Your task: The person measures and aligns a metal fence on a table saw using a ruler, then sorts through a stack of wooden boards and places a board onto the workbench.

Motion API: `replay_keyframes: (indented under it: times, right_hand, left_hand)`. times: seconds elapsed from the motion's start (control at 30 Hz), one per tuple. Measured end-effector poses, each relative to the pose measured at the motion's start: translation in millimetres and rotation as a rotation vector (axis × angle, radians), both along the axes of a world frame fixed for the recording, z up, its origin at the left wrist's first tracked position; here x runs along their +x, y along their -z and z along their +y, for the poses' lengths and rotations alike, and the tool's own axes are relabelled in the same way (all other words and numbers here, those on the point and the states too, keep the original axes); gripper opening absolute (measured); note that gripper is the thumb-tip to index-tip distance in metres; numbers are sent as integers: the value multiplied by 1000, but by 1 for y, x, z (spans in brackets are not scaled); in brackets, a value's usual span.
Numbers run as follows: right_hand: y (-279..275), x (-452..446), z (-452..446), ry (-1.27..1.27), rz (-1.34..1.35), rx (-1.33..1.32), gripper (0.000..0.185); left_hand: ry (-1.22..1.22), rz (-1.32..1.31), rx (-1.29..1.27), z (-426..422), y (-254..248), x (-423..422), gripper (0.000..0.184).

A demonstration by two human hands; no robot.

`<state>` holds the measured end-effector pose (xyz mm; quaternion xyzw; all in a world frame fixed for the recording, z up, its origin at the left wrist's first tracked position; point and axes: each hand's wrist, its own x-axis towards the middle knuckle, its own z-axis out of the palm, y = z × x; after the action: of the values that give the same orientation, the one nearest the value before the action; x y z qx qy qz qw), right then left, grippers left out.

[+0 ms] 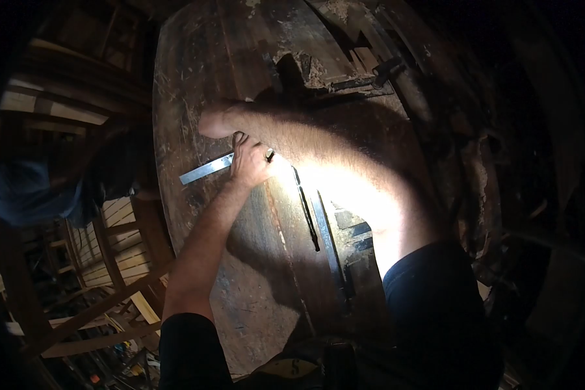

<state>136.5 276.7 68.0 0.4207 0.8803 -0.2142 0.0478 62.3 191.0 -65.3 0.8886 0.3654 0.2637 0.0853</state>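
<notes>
A flat, shiny metal strip [206, 169], like a ruler or square blade, lies slantwise near the left edge of the worn wooden bench top [253, 292]. Its right end disappears under my left hand [250, 161], whose fingers are bent around it. Just beyond, my right hand [216, 121] rests low over the wood, with my right forearm stretched across the bench. The right fingers are hidden, so whatever they hold does not show. Closer to me lies a thin black rod [307, 211], with a long blue-grey metal strip [327, 237] beside it.
Wood shavings [315, 71] and a hammer-like tool [387, 70] are at the far right of the bench. Dark blocks [361, 237] sit below my right forearm. Wooden frames [120, 227] stand at left, near a person in blue clothing [36, 192]. Strong light glares off my forearm.
</notes>
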Motion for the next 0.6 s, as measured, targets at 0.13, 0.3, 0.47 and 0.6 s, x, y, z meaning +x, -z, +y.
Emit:
replay_keyframes:
  times: [0.13, 0.3, 0.47, 0.6]
  right_hand:
    - [48, 24, 9, 70, -114, -50, 38]
    - [57, 32, 8, 137, -137, -81, 40]
    - [35, 10, 7, 96, -66, -58, 41]
    - [42, 13, 10, 122, -86, -84, 43]
  left_hand:
    - [-25, 17, 3, -9, -9, 1, 22]
    - [-54, -2, -70, -10, -25, 8, 23]
    - [13, -65, 47, -1, 0, 5, 22]
    - [16, -48, 96, -3, -12, 5, 21]
